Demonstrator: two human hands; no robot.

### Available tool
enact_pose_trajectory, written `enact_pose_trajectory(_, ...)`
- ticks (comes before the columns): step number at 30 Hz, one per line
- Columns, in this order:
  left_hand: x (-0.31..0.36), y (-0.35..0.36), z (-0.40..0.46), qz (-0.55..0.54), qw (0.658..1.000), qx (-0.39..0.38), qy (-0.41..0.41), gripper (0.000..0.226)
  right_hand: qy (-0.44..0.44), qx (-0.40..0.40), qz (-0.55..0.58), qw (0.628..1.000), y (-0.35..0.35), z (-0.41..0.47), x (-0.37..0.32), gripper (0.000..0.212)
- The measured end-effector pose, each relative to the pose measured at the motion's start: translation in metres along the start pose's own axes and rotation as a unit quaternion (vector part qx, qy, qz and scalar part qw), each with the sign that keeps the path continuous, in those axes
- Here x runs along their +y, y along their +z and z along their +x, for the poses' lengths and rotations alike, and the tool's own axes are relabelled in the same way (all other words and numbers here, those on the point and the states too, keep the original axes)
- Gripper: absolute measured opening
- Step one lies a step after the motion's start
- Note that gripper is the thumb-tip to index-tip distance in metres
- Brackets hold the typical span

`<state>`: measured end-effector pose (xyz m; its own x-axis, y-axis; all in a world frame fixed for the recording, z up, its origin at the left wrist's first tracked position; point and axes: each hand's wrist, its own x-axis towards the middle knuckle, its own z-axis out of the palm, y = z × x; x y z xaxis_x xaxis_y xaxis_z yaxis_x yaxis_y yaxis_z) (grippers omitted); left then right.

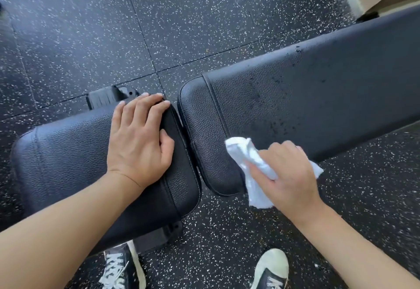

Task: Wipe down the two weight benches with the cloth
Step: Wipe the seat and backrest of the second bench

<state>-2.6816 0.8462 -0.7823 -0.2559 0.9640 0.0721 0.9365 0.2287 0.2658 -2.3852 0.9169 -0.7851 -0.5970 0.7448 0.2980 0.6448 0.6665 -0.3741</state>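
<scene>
my left hand (138, 138) lies flat on the seat pad (68, 152) — bracing; right hand (286, 170) grasps the cloth (241, 152) (bunched) beside that pad, on the back pad (295, 88) — wiping.

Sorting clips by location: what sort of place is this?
Probably a gym: a black padded bench with a separate seat pad, on speckled rubber floor tiles. The right hand holds a white cloth.

Left hand (138, 141) flat, right hand (286, 175) curled.
</scene>
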Motion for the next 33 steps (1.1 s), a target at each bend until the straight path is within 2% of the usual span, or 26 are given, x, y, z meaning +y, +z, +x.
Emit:
enact_pose_trajectory(4,-0.001,0.000,0.000,-0.001,1.000,-0.005,-0.002,0.055,0.019,0.023,-0.034,0.999,0.012,0.031,-0.001,0.035)
enact_pose_trajectory(6,-0.001,0.000,-0.001,0.000,1.000,-0.007,-0.003,0.055,0.053,0.028,-0.058,0.997,0.032,0.076,-0.014,0.033)
enact_pose_trajectory(9,-0.001,0.000,-0.001,0.003,1.000,-0.005,0.001,0.055,0.105,0.034,-0.031,0.993,0.061,0.152,-0.042,0.025)
enact_pose_trajectory(12,-0.002,0.000,-0.001,0.008,1.000,-0.001,0.007,0.054,0.101,0.003,-0.059,0.993,0.085,0.195,-0.074,0.021)
enact_pose_trajectory(17,-0.004,0.001,0.000,0.005,1.000,-0.003,0.007,0.055,0.006,-0.002,-0.008,1.000,0.077,0.151,-0.081,0.019)
enact_pose_trajectory(21,-0.004,0.002,-0.001,0.002,1.000,0.006,0.010,0.054,-0.052,-0.023,-0.010,0.998,0.034,0.063,-0.031,0.023)
enact_pose_trajectory(23,-0.004,0.003,0.000,0.000,1.000,0.008,0.011,0.055,-0.026,-0.008,-0.035,0.999,0.010,0.036,0.008,0.027)
enact_pose_trajectory(26,-0.005,0.004,0.000,0.001,1.000,0.007,0.008,0.055,0.082,0.043,-0.071,0.993,-0.002,0.044,0.041,0.036)
enact_pose_trajectory(29,-0.005,0.004,-0.001,-0.001,1.000,0.006,0.007,0.055,0.183,0.064,-0.077,0.978,0.017,0.095,0.025,0.035)
enact_pose_trajectory(33,-0.003,0.002,0.000,0.002,1.000,0.005,0.008,0.055,0.164,0.019,-0.080,0.983,0.060,0.174,-0.032,0.023)
